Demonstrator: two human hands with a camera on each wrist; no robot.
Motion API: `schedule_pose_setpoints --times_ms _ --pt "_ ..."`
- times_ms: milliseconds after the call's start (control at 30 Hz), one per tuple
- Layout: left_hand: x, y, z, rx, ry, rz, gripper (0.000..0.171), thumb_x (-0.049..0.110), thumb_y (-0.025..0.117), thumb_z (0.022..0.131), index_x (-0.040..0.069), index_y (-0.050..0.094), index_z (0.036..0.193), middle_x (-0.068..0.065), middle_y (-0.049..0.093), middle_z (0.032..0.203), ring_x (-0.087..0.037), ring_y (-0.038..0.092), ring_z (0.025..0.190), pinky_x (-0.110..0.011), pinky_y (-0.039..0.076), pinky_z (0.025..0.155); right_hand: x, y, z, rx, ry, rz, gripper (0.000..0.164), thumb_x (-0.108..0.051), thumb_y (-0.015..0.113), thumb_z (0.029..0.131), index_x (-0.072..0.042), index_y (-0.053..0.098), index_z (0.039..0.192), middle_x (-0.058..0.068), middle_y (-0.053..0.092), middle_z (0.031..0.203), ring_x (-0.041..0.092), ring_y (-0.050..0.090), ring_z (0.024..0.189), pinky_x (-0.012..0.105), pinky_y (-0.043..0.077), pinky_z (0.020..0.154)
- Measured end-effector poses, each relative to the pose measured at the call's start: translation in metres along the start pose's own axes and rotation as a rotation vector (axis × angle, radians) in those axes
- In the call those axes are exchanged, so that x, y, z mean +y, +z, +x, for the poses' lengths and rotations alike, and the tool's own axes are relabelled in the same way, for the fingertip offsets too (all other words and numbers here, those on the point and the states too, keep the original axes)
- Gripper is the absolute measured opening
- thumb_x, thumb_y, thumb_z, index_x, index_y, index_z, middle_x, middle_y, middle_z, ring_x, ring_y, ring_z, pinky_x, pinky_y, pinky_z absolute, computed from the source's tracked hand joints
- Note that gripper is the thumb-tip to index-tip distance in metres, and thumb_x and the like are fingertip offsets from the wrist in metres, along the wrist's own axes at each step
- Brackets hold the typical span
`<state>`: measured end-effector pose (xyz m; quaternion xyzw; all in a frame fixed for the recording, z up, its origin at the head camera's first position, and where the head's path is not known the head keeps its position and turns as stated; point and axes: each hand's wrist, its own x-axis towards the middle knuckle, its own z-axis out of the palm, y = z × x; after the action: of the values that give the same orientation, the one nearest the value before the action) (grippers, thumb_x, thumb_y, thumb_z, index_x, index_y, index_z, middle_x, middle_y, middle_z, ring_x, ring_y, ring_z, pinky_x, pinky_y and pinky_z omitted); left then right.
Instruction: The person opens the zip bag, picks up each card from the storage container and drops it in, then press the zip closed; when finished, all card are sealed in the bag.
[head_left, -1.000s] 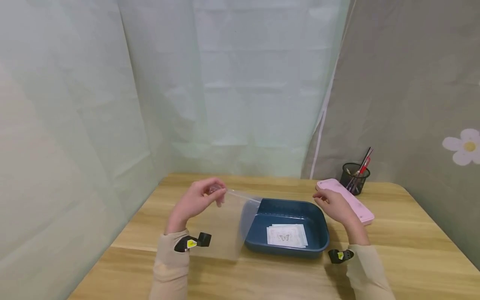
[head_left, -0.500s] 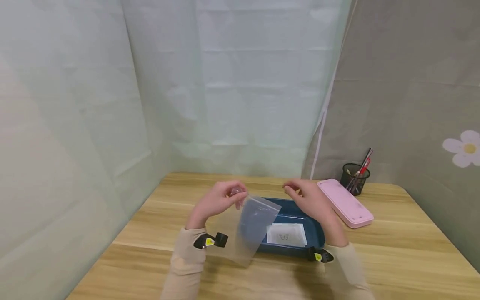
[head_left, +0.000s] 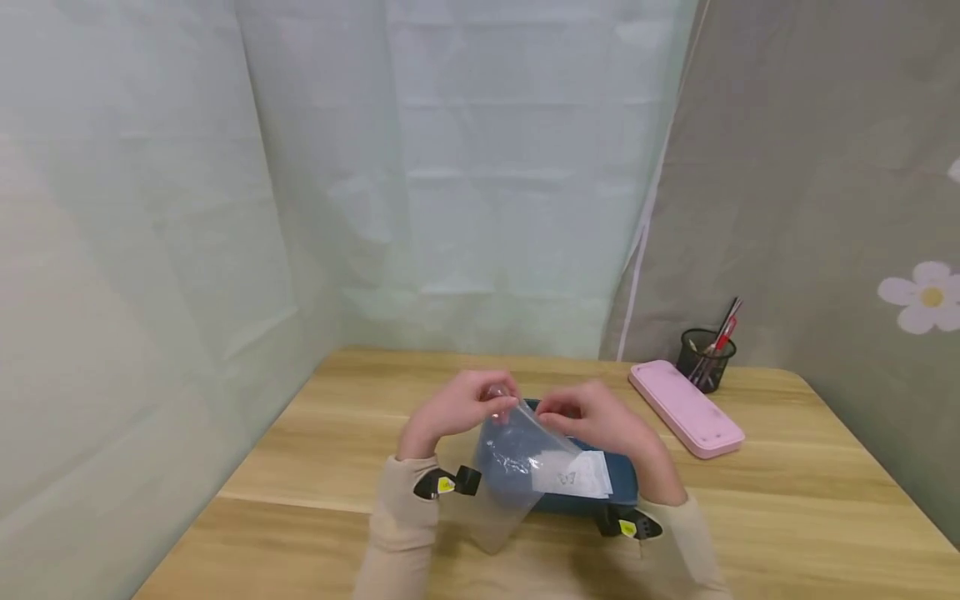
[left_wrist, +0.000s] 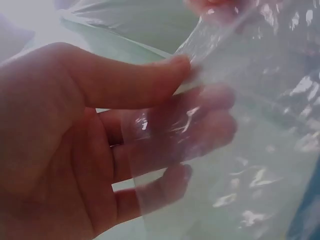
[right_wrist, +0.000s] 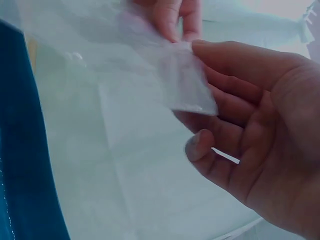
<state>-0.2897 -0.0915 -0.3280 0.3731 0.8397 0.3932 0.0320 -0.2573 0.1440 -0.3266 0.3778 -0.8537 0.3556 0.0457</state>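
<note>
Head view: the clear bag (head_left: pixel 504 471) hangs partly across the blue tray (head_left: pixel 581 503), left hand (head_left: pixel 459 408) and right hand (head_left: pixel 600 417) each pinching its upper edge in a thumb-and-finger grip. Light, even tension seems best, lest the thin film slip.

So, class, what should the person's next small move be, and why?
Probably to ease the clear bag apart at its top edge: the left grip and right grip are close together on that edge, while the cards lie in the blue tray, partly behind the bag.
</note>
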Motion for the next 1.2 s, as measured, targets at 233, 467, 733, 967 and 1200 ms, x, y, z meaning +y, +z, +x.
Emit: schedule_pose_setpoints --times_ms 233,467,733,967,1200 --pt "0.001 0.006 -0.003 -0.015 -0.034 -0.013 0.006 0.015 0.061 0.096 0.013 0.065 0.1 -0.002 0.064 0.075 -0.015 0.062 0.069 -0.027 0.052 0.067 0.001 0.002 -0.003 -0.088 0.016 0.009 0.012 -0.014 0.062 0.094 -0.007 0.071 0.092 -0.006 0.055 0.065 0.0 0.048 0.058 0.02 0.046 0.056" --pt "0.005 0.005 -0.004 -0.007 -0.044 -0.031 0.012 0.018 0.061 0.096 0.012 0.064 0.106 -0.008 0.07 0.088 -0.015 0.065 0.073 -0.027 0.053 0.071 0.002 0.003 -0.002 -0.055 0.037 -0.001 0.012 -0.016 0.062 0.094 -0.01 0.071 0.088 -0.007 0.054 0.066 0.0 0.048 0.059 0.019 0.044 0.056" --pt "0.008 0.002 -0.001 0.222 0.008 0.0 0.035 0.017 0.069 0.09 0.011 0.057 0.122 -0.006 0.063 0.116 -0.02 0.059 0.103 -0.032 0.045 0.082 0.004 0.001 -0.003 0.002 0.072 0.056 0.01 -0.019 0.064 0.094 -0.012 0.07 0.091 -0.003 0.058 0.071 0.003 0.051 0.062 0.021 0.046 0.057" --pt "0.018 0.001 -0.003 0.573 0.013 -0.025 0.011 0.018 0.069 0.09 0.007 0.066 0.093 -0.005 0.058 0.076 -0.015 0.05 0.069 -0.022 0.039 0.061 0.003 0.005 0.003 0.121 0.233 0.198 0.015 -0.021 0.063 0.094 -0.008 0.069 0.096 0.004 0.062 0.077 0.013 0.056 0.069 0.023 0.048 0.061" --pt "0.034 0.012 0.0 0.375 -0.109 -0.066 0.033 0.036 0.063 0.094 0.011 0.064 0.073 0.002 0.05 0.056 -0.011 0.047 0.051 -0.022 0.039 0.052 -0.002 0.013 0.011 0.234 0.304 0.322 0.019 -0.023 0.063 0.094 -0.005 0.068 0.1 0.005 0.059 0.078 0.018 0.055 0.072 0.024 0.048 0.064"
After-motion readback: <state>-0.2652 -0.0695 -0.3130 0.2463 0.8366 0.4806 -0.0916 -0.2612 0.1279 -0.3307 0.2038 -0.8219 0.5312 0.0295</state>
